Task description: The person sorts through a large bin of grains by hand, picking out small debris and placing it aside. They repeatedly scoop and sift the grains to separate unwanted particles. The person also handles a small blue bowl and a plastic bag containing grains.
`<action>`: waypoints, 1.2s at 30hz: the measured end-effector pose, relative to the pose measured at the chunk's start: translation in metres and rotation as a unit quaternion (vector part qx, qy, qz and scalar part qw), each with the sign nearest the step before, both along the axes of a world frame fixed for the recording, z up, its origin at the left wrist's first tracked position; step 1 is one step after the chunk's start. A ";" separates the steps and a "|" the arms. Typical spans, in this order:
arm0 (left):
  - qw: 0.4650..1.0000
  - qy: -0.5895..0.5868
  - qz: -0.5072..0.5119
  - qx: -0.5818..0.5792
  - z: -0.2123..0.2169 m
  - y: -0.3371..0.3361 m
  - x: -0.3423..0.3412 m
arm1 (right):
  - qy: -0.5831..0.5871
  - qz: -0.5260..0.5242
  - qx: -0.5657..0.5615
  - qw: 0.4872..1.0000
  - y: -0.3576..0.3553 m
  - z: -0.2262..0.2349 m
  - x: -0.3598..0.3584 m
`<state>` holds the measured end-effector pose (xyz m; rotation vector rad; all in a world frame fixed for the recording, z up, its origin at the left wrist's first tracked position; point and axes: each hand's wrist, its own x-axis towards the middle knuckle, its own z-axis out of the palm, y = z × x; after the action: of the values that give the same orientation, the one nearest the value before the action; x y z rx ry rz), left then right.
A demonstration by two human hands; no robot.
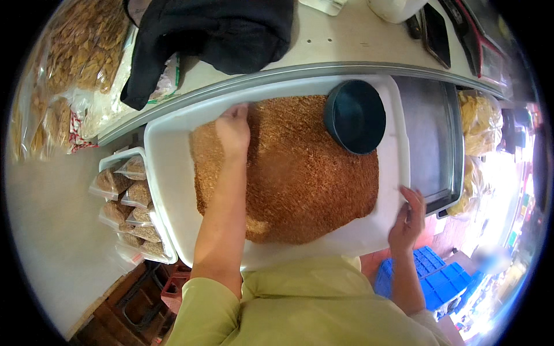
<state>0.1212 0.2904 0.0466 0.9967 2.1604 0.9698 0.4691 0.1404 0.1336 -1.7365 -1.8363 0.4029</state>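
You are holding your left hand [234,130] over the far left part of the brown granular heap [311,184], its fingers drawn close together and pointing toward the far rim; whether it is pinching any granules, you are not letting the view show, so I cannot tell. The heap is lying spread across the middle of a wide white tray [167,161], right in front of your body. Your right hand [407,222] is hanging near the tray's right side, its fingers loosely curled and apart, with nothing seen in its grasp; I cannot tell if it is touching the rim. A dark teal bowl [355,118] is resting on the heap's far right part, its mouth facing up. To the right, a metal tray [430,144] is sitting beside the white one, while on the left filled clear bags [138,193] are lying grouped together. Beyond, black cloth [219,34] is lying on the counter [329,43].
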 end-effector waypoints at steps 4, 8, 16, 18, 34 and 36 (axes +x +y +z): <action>0.994 -0.091 0.034 0.058 -0.022 -0.002 -0.011 | 0.176 0.162 -0.102 0.965 0.101 0.016 -0.112; 0.990 -0.122 0.008 0.073 -0.023 -0.002 -0.016 | 0.089 0.196 -0.140 0.967 0.169 -0.034 -0.170; 0.979 -0.190 0.012 0.072 -0.023 -0.008 -0.014 | -0.024 0.249 -0.100 0.963 0.178 -0.063 -0.171; 0.980 -0.184 0.012 0.078 -0.025 -0.008 -0.015 | -0.052 0.257 -0.098 0.960 0.179 -0.067 -0.171; 0.978 -0.188 0.017 0.087 -0.018 -0.008 -0.011 | 0.119 0.186 -0.134 0.966 0.190 -0.066 -0.195; 0.974 -0.212 0.012 0.073 -0.020 -0.007 -0.012 | 0.111 0.198 -0.156 0.961 0.192 -0.074 -0.201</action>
<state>0.1088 0.2831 0.0270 0.7455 1.7687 1.2422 0.2680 0.3322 0.0598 -1.4284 -2.0278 1.0528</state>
